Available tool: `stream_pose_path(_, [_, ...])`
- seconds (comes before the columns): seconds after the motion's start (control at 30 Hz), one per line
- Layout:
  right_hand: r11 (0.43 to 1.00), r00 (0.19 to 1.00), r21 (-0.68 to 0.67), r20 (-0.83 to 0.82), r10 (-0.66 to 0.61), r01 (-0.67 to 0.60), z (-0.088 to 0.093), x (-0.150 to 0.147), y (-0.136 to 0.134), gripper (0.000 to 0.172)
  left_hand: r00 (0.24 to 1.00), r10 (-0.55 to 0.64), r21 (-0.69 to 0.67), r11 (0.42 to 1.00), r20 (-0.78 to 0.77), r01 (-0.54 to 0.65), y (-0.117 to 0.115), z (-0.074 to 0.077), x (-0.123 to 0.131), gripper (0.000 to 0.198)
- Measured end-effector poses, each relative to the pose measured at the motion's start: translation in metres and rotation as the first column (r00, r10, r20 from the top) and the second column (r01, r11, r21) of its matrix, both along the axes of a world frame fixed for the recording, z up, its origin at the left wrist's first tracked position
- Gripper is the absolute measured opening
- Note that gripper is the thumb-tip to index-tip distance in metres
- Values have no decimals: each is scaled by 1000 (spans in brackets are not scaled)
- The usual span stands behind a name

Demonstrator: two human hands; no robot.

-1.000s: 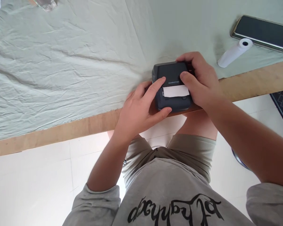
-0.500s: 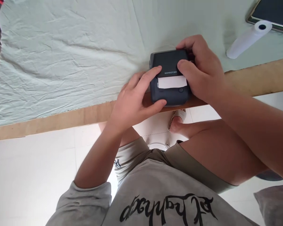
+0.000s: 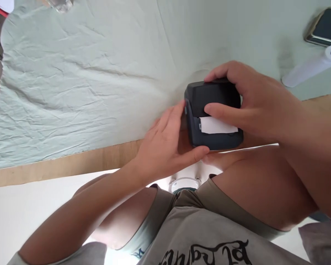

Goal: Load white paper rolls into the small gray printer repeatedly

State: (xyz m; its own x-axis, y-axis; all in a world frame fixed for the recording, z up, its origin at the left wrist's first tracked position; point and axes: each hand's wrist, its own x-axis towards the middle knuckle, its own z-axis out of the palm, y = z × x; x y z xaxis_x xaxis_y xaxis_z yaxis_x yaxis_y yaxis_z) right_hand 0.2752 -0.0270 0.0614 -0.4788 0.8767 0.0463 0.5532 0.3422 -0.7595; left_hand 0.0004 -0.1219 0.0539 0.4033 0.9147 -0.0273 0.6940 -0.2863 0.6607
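A black label printer (image 3: 194, 110) is held at the table's near edge, with a strip of white label paper (image 3: 216, 126) sticking out across its top. My right hand (image 3: 253, 99) grips its right side, thumb lying on the dark lid and fingers curled over the far edge. Against the printer's left side rests my left hand (image 3: 164, 143), its thumb along the near lower edge and its fingers at the left wall. The undersides of the printer and of my left fingertips are hidden.
A white paper roll (image 3: 309, 70) lies on the right, beside a dark phone (image 3: 328, 27). Pale green cloth (image 3: 85, 92) covers the table, whose bare wooden edge (image 3: 71, 167) runs in front of me. A shiny clear object (image 3: 61, 4) shows at the far left.
My left index finger has come off the lid to the printer's left side. My right thumb reaches further over the lid. The whole view has shifted, and the printer appears lower and further right.
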Motion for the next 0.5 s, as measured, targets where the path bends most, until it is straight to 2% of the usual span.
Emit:
stream_pose_path(0.17, [1000, 996, -15, 90, 22, -21, 13, -3, 1, 59, 996, -64, 31, 997, -57, 66, 1, -2, -4, 108])
stream_pose_path(0.3, [997, 957, -26, 282, 71, -66, 29, -25, 4, 55, 991, -83, 237, 966, -109, 107, -1, -4, 0, 111])
stream_pose_path(0.37, [998, 930, -6, 364, 55, -57, 36, -36, 6, 56, 990, -43, 306, 949, -131, 81, -3, -4, 4, 104])
stream_pose_path(0.5, [997, 917, -12, 392, 71, -73, 43, -34, 7, 58, 979, -26, 393, 913, -204, 106, -3, -6, 9, 104])
